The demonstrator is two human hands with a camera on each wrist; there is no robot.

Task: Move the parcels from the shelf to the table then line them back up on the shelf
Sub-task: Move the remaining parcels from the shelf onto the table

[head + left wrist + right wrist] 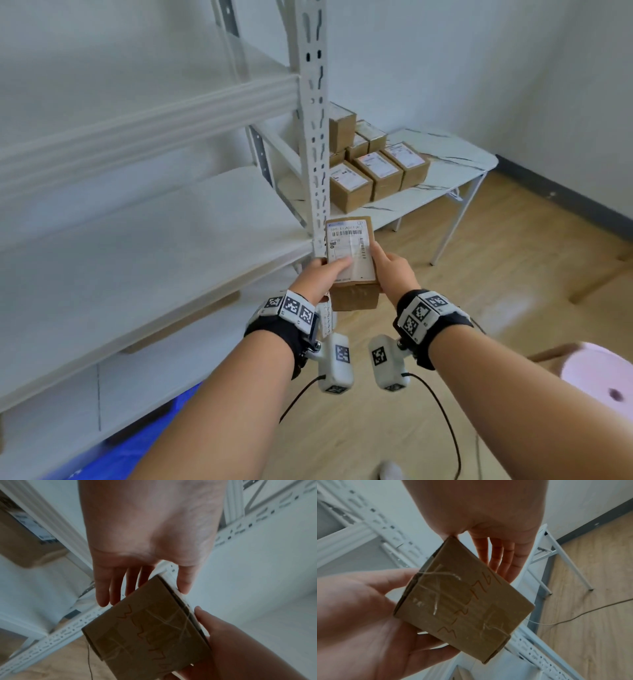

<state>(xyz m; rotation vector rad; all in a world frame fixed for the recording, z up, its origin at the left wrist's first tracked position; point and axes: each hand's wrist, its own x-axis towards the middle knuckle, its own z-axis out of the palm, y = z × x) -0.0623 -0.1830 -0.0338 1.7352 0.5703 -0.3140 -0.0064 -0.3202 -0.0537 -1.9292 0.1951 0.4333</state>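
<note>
head view: a brown cardboard parcel (351, 260) sits at frame centre, held between both hands in the air just in front of the white shelf upright (313, 137). its long axis runs up the frame, away from the wrists, with the white shipping label (349, 250) facing up and the barcode at the far end. the left hand (320, 277) grips the parcel's left side, fingers laid over the label; the right hand (390, 270) presses the right side, index finger straight along the top edge. further parcels (373, 164) stand grouped on the marble-pattern table (459, 161) at upper right.

left wrist view shows what the head view does not: the parcel's taped end face (145, 635) with orange handwriting, left fingers (109, 588) straight behind it, thumb on the label edge. right wrist view shows the same face (464, 601) at centre, right fingers (501, 558) extended flat along the far side.
</note>
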